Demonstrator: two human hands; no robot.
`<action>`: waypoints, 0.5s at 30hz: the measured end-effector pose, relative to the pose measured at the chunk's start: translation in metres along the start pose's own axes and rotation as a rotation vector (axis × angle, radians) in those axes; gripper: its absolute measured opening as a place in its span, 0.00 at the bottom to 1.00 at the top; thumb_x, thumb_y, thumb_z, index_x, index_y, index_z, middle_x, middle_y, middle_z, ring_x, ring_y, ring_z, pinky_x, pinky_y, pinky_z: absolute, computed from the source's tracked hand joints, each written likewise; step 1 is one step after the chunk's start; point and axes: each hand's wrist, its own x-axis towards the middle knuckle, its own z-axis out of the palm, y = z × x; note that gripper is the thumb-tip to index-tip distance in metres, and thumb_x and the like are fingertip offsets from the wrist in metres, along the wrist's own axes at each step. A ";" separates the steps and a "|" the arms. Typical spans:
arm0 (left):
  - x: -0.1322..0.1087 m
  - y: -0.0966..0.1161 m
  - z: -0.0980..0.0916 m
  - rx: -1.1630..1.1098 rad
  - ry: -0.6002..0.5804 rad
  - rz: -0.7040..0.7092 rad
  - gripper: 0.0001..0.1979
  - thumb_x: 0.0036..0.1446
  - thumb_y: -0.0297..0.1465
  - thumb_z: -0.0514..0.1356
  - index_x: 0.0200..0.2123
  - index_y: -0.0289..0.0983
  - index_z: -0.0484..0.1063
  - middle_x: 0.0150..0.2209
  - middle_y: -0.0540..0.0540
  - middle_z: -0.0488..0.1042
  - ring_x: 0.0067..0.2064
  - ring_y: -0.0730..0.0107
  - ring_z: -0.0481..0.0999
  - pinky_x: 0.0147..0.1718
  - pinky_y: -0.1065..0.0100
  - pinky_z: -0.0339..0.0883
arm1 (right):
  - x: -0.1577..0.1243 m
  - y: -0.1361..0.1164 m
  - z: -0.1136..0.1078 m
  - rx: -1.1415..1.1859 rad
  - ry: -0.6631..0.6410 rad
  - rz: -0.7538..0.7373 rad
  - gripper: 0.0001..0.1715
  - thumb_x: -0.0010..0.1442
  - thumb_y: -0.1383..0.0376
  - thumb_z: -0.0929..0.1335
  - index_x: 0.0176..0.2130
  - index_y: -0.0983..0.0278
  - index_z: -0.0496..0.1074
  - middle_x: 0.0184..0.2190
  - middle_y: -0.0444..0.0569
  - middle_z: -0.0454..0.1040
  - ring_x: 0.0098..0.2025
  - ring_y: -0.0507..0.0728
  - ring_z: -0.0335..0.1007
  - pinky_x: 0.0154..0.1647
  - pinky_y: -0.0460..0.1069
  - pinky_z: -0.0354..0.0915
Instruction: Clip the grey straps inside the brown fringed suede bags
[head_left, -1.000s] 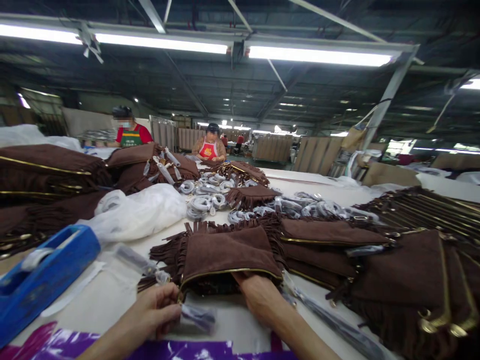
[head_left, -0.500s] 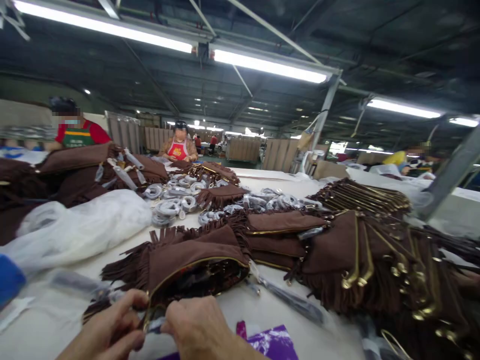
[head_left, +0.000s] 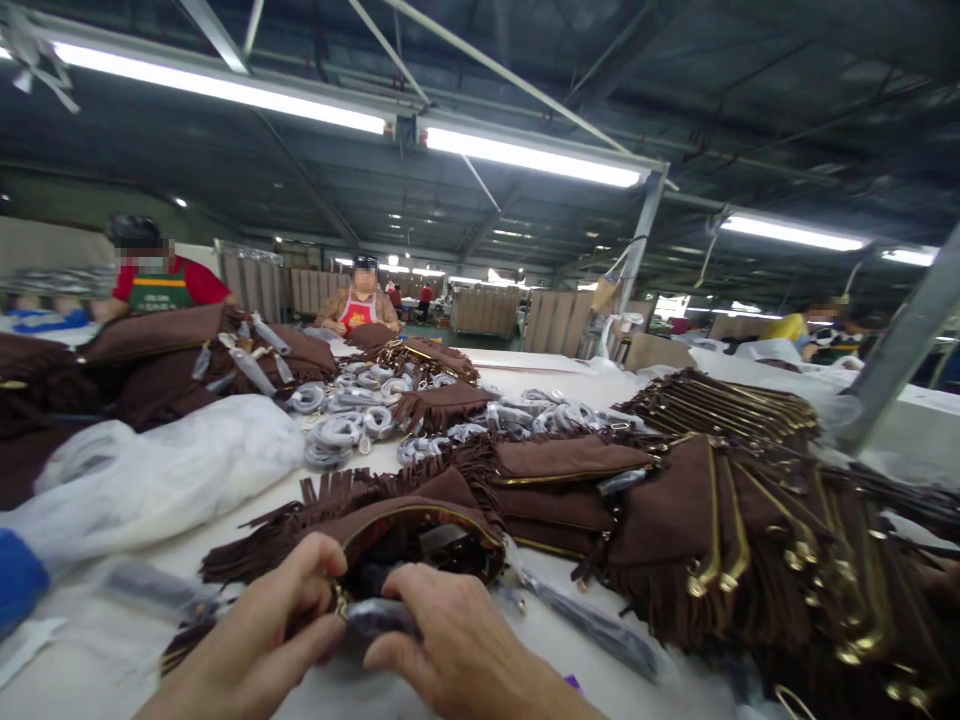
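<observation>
White table (head_left: 112,665) under brown fringed bags (head_left: 562,459) and wrapped coils (head_left: 330,432)

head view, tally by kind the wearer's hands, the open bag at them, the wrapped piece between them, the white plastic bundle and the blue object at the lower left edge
Hands: 2, left hand and right hand
Open brown bag: 1
Plastic-wrapped piece: 1
White plastic bundle: 1
Blue object, cut off: 1
Total: 6

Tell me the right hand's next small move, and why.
Probably slide the small grey plastic-wrapped piece into the dark brown fringed suede-like bag: the right hand holds it, the bag's gold zip gapes open just beyond, and the left hand grips the gold metal fitting by the opening's left corner.
</observation>
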 end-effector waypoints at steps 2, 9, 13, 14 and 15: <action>0.005 0.017 0.001 -0.006 -0.025 0.000 0.07 0.54 0.35 0.53 0.37 0.41 0.59 0.21 0.57 0.65 0.23 0.74 0.65 0.20 0.77 0.57 | -0.002 -0.002 0.001 0.041 0.065 0.017 0.29 0.50 0.48 0.75 0.43 0.61 0.65 0.36 0.44 0.76 0.34 0.59 0.75 0.28 0.47 0.62; 0.010 0.020 0.004 0.130 -0.051 0.079 0.05 0.54 0.30 0.51 0.37 0.40 0.60 0.27 0.55 0.69 0.29 0.72 0.70 0.29 0.74 0.61 | 0.001 -0.007 0.009 -0.148 0.174 -0.076 0.12 0.54 0.74 0.65 0.37 0.61 0.62 0.32 0.46 0.73 0.29 0.56 0.73 0.23 0.48 0.56; 0.005 0.023 0.005 0.250 0.014 0.101 0.03 0.54 0.31 0.52 0.34 0.41 0.62 0.30 0.52 0.72 0.33 0.68 0.71 0.34 0.72 0.62 | 0.008 -0.013 -0.007 -0.316 0.228 -0.189 0.07 0.56 0.72 0.64 0.35 0.60 0.62 0.28 0.45 0.71 0.25 0.57 0.69 0.20 0.49 0.50; 0.003 0.024 0.003 0.250 0.036 0.098 0.02 0.54 0.32 0.52 0.32 0.41 0.62 0.29 0.52 0.71 0.33 0.68 0.70 0.34 0.72 0.63 | 0.011 -0.012 -0.012 -0.335 0.229 -0.177 0.06 0.58 0.71 0.64 0.34 0.60 0.62 0.27 0.45 0.71 0.24 0.57 0.69 0.20 0.49 0.49; 0.002 0.025 0.001 0.238 0.059 0.095 0.03 0.54 0.32 0.52 0.31 0.41 0.62 0.28 0.52 0.70 0.31 0.68 0.70 0.32 0.72 0.63 | 0.014 -0.010 -0.018 -0.344 0.228 -0.137 0.05 0.60 0.70 0.63 0.34 0.60 0.62 0.27 0.45 0.72 0.24 0.56 0.69 0.20 0.49 0.49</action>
